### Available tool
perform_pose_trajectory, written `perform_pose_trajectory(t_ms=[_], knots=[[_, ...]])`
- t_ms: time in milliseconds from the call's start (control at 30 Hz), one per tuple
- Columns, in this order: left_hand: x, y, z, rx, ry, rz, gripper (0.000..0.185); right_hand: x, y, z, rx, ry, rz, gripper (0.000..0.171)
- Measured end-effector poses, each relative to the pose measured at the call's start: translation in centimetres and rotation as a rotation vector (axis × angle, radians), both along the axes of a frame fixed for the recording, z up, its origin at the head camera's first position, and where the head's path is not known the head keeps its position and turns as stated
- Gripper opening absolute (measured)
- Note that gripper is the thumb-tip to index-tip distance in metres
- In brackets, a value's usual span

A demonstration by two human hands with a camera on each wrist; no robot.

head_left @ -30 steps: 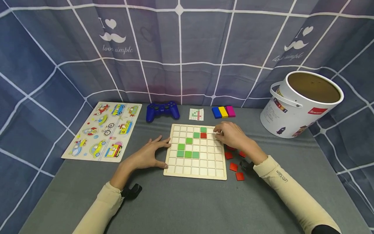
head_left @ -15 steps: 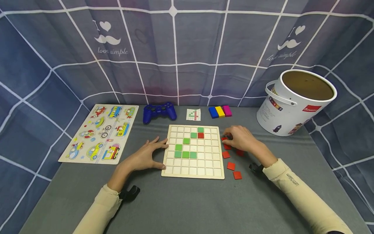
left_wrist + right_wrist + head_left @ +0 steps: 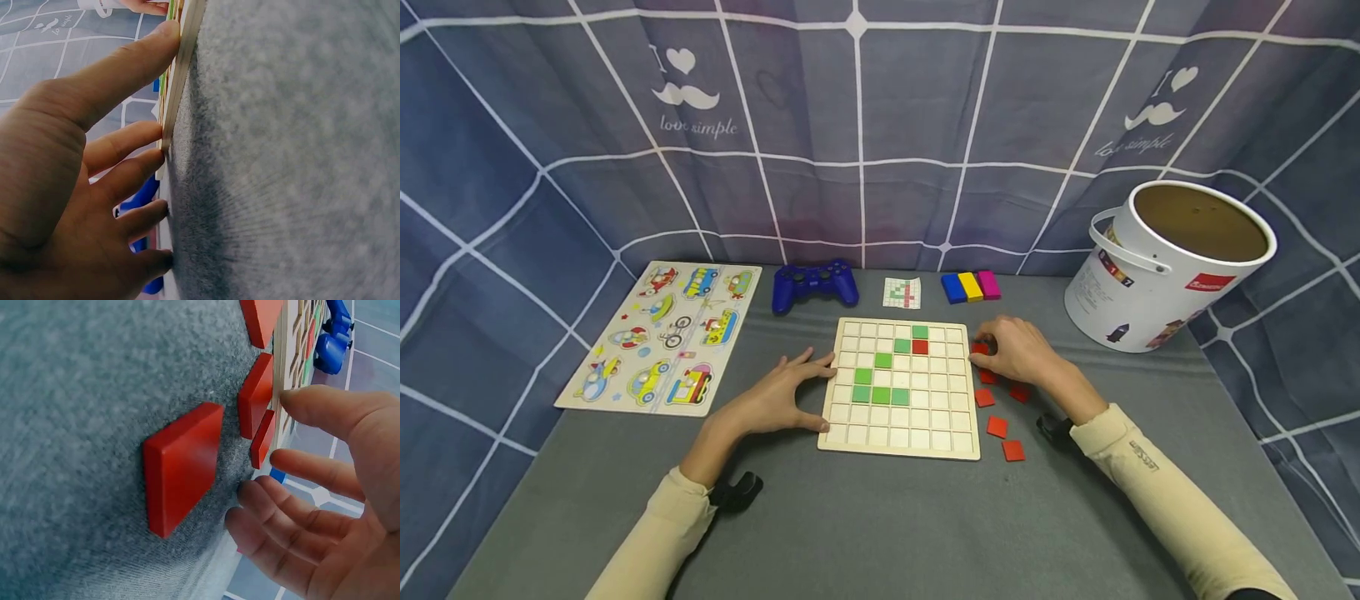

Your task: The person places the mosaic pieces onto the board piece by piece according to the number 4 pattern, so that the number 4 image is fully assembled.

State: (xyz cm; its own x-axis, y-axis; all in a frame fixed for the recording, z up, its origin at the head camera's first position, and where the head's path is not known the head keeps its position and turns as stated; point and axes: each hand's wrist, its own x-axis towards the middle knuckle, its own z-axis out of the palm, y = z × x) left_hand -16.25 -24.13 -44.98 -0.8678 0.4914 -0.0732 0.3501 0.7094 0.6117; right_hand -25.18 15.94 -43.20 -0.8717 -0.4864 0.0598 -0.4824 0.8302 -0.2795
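A pale wooden grid board lies on the grey cloth, holding several green tiles and one red tile. At its left edge, my left hand is spread, with thumb and fingertips touching the rim; the left wrist view shows those fingers extended. Beyond the right edge, my right hand reaches down over loose red tiles. In the right wrist view its thumb and fingers stand apart around a small red tile beside the board; no grip on it shows.
Behind the board lie a printed pattern card, a blue game controller and blue, yellow and magenta blocks. A vehicle picture board lies left. A white bucket stands at the back right.
My right hand has moved from the board's upper right cells out to the loose red tiles. My left hand has stayed at the left edge. The tiles on the board look the same.
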Motion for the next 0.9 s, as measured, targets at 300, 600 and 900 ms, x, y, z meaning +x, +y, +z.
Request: perform_pose_trajectory(t_ms=[300, 600, 900], knots=[[0.0, 0.1, 0.2, -0.001, 0.001, 0.000, 0.087, -0.1, 0.2, 0.2, 0.008, -0.003, 0.031, 0.026], [0.0, 0.1, 0.2, -0.003, 0.010, -0.004, 0.087, 0.1, -1.0, 1.2, -0.025, 0.035, 0.028, 0.025], [0.1, 0.1, 0.4, 0.006, 0.009, -0.004, 0.087, 1.0, -4.3, 1.2, -0.074, 0.046, 0.149, 0.020]])
